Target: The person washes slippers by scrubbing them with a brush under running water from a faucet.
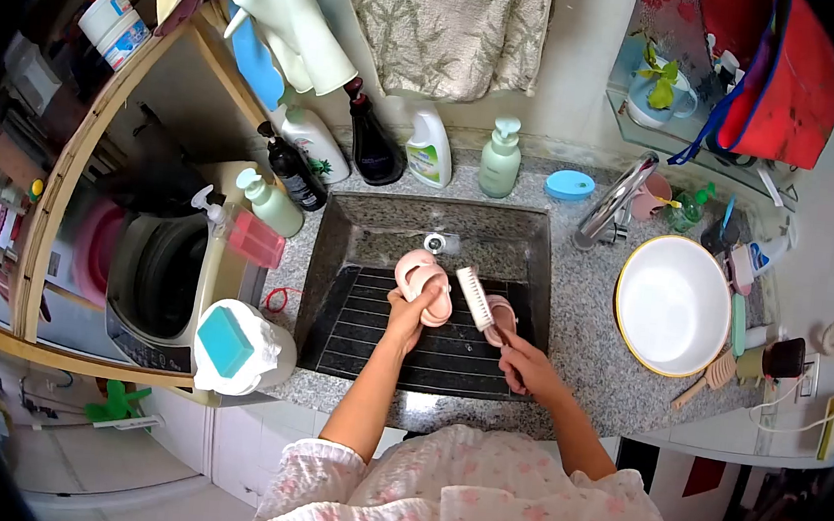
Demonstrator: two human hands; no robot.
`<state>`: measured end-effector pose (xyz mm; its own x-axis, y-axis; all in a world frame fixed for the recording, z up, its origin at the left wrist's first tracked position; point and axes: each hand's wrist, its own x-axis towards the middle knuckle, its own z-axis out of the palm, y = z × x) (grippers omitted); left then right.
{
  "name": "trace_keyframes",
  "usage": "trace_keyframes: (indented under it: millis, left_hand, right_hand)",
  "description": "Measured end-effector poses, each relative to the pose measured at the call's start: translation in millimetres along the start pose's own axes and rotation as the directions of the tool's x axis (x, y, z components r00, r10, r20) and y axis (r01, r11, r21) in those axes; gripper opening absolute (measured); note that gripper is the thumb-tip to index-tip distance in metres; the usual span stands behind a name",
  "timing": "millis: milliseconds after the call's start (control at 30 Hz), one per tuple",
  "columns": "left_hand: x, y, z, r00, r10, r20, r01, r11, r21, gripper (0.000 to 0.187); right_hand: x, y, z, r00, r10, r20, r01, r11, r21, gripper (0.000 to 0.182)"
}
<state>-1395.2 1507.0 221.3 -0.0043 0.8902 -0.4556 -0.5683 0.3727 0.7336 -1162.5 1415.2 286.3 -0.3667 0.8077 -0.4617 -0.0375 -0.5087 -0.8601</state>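
Observation:
My left hand (406, 321) grips a pink slipper (423, 279) above the dark sink (329, 243), its fingers closed round the slipper's side. In my right hand (531, 367) is a scrubbing brush (474, 298), held by its dark handle, with the pale bristle head pointing up and left. The brush head is just right of the slipper and apart from it. A second pink slipper (501, 320) lies in the sink behind the brush, partly covered by it and by my right hand. Beneath both hands is a black ribbed board (371, 336).
Several bottles, among them a green pump bottle (500, 159), line the sink's back edge. The chrome faucet (617, 201) and a blue soap box (569, 185) stand at the back right. A white basin (673, 305) sits right; a white bucket (275, 357) with a teal sponge (224, 341) stands left.

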Motion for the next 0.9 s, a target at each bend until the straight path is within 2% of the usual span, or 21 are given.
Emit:
trace_keyframes:
  millis: [33, 67, 100, 133, 167, 233, 267, 400, 467, 500, 533, 567, 600, 633, 700, 733, 767, 800, 833, 867, 900]
  left_hand:
    - [4, -4, -6, 0.998, 0.003, 0.062, -0.001, 1.0, -0.029, 0.061]
    - [2, -4, -5, 0.998, -0.001, 0.069, 0.003, 1.0, -0.026, 0.061]
    - [-1, -4, -5, 0.987, 0.034, 0.156, -0.027, 0.998, -0.051, 0.06]
    - [-1, -4, -4, 0.967, 0.069, 0.245, -0.052, 0.996, -0.078, 0.061]
    - [-6, 7, 8, 0.927, 0.038, 0.374, 0.083, 0.95, -0.302, 0.076]
    - [-12, 17, 17, 0.942, 0.014, 0.334, 0.109, 0.931, -0.349, 0.086]
    - [-8, 19, 20, 0.937, 0.019, 0.348, 0.109, 0.933, -0.344, 0.086]
    - [7, 7, 25, 0.98, 0.008, 0.201, 0.071, 0.921, -0.384, 0.081]
    - [16, -5, 33, 0.99, 0.026, 0.142, 0.041, 0.891, -0.452, 0.079]
    - [29, -21, 29, 0.975, 0.025, 0.22, 0.091, 0.86, -0.502, 0.078]
    - [32, -16, 31, 0.99, 0.036, 0.135, 0.031, 0.886, -0.462, 0.078]
    - [35, -7, 30, 0.998, 0.052, 0.048, -0.027, 0.909, -0.416, 0.077]
    - [41, 1, 26, 0.995, 0.061, 0.084, -0.023, 0.917, -0.399, 0.075]
    - [42, 13, 16, 0.972, 0.149, 0.183, -0.055, 0.898, -0.437, 0.074]
    - [41, 39, 14, 0.995, 0.09, 0.036, -0.07, 0.923, -0.378, 0.074]
    - [41, 34, 16, 0.993, 0.109, 0.05, -0.085, 0.936, -0.342, 0.074]
    - [45, 21, 19, 0.993, 0.106, 0.056, -0.073, 0.907, -0.415, 0.075]
    - [40, 6, 25, 0.99, 0.106, 0.098, -0.061, 0.923, -0.381, 0.075]
    - [38, -3, 31, 0.983, 0.11, 0.148, -0.052, 0.935, -0.351, 0.074]
    - [40, 5, 39, 0.994, 0.103, -0.039, -0.11, 0.927, -0.359, 0.074]
    - [43, 12, 31, 0.997, 0.06, 0.051, -0.038, 0.934, -0.355, 0.072]
  right_hand:
    - [2, 2, 3, 1.0, -0.001, -0.002, 0.001, 1.0, 0.002, 0.043]
    - [3, 7, 5, 0.999, -0.046, -0.008, 0.044, 0.989, -0.143, 0.045]
    - [7, 10, 7, 0.996, -0.088, 0.001, 0.084, 0.954, -0.286, 0.046]
    - [9, 12, 9, 0.979, -0.205, -0.008, 0.185, 0.898, -0.4, 0.046]
    - [11, 14, 12, 0.947, -0.32, -0.016, 0.267, 0.816, -0.513, 0.046]
    - [16, 17, 21, 0.815, -0.579, -0.032, 0.34, 0.522, -0.782, 0.047]
    - [15, 7, 35, 0.807, -0.588, -0.059, 0.205, 0.373, -0.905, 0.048]
    - [25, 2, 56, 0.819, -0.565, -0.096, 0.079, 0.277, -0.958, 0.05]
    - [70, 1, 66, 0.726, -0.682, -0.088, 0.065, 0.195, -0.979, 0.051]
    - [95, 6, 66, 0.677, -0.728, -0.106, 0.038, 0.179, -0.983, 0.052]
    - [97, 5, 68, 0.668, -0.734, -0.121, 0.031, 0.19, -0.981, 0.052]
    - [96, 4, 70, 0.684, -0.727, -0.062, 0.068, 0.149, -0.987, 0.053]
    - [91, -3, 73, 0.699, -0.715, 0.002, 0.108, 0.103, -0.989, 0.054]
    - [75, -6, 69, 0.712, -0.699, 0.059, 0.159, 0.08, -0.984, 0.054]
    - [52, -7, 62, 0.832, -0.548, 0.091, 0.142, 0.052, -0.988, 0.054]
    - [58, -11, 62, 0.832, -0.548, 0.088, 0.14, 0.055, -0.989, 0.054]
    - [72, -13, 65, 0.765, -0.638, 0.082, 0.163, 0.068, -0.984, 0.053]
    - [88, -11, 67, 0.686, -0.724, 0.067, 0.181, 0.081, -0.98, 0.053]
    - [121, 4, 59, 0.678, -0.731, 0.077, 0.131, 0.017, -0.991, 0.053]
    - [117, 1, 59, 0.685, -0.726, 0.061, 0.123, 0.033, -0.992, 0.053]
    - [105, -5, 61, 0.695, -0.717, 0.045, 0.114, 0.048, -0.992, 0.053]
